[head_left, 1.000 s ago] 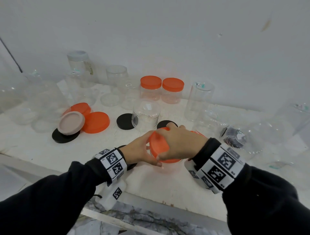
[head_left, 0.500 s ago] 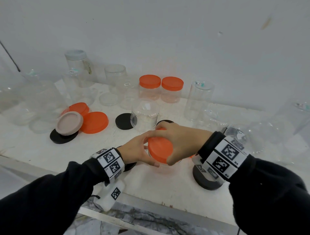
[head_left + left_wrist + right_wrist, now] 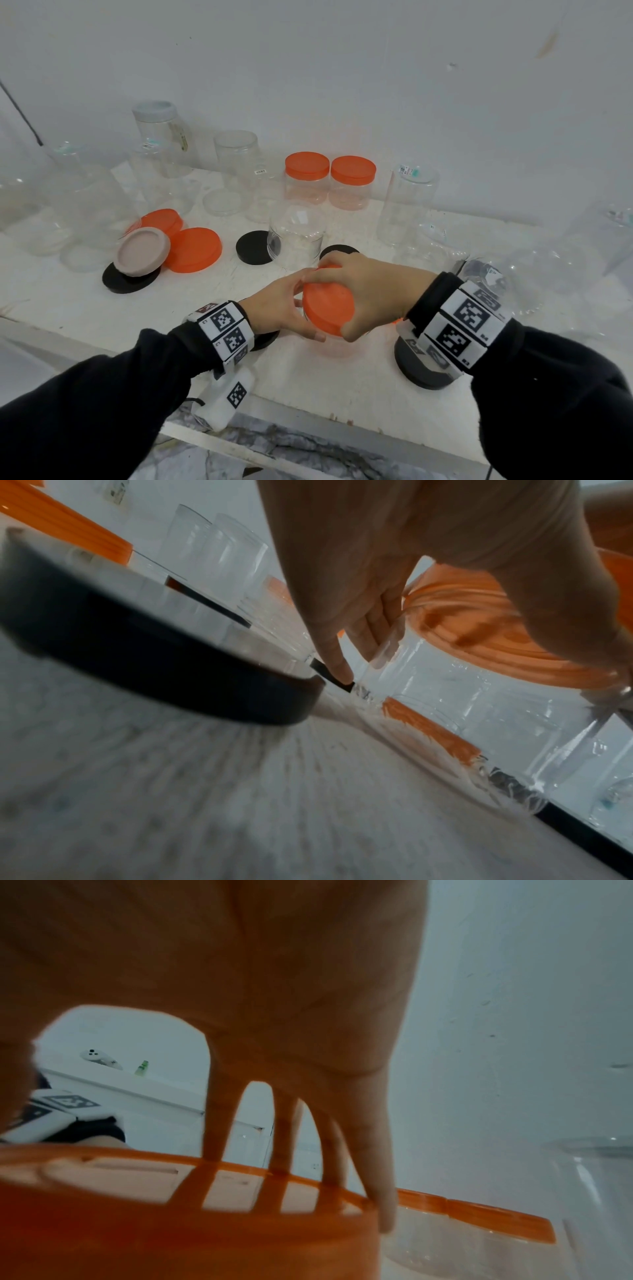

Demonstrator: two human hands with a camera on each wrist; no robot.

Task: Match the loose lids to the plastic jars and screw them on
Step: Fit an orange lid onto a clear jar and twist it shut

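A clear plastic jar stands near the table's front edge with an orange lid on its mouth. My right hand lies over the lid from above, fingers and thumb curled round its rim. My left hand grips the jar's side just under the lid, fingers wrapped on the clear wall. Loose lids lie at left: two orange, one beige, one black. Another black lid lies mid-table.
Several open clear jars and two orange-capped jars stand toward the back wall. A black lid lies under my right wrist. More clear jars crowd the right side. The table's front edge is close below my arms.
My right hand has turned on the orange lid, its wrist swinging right and the lid's top coming more into view. The left hand kept its hold on the jar.
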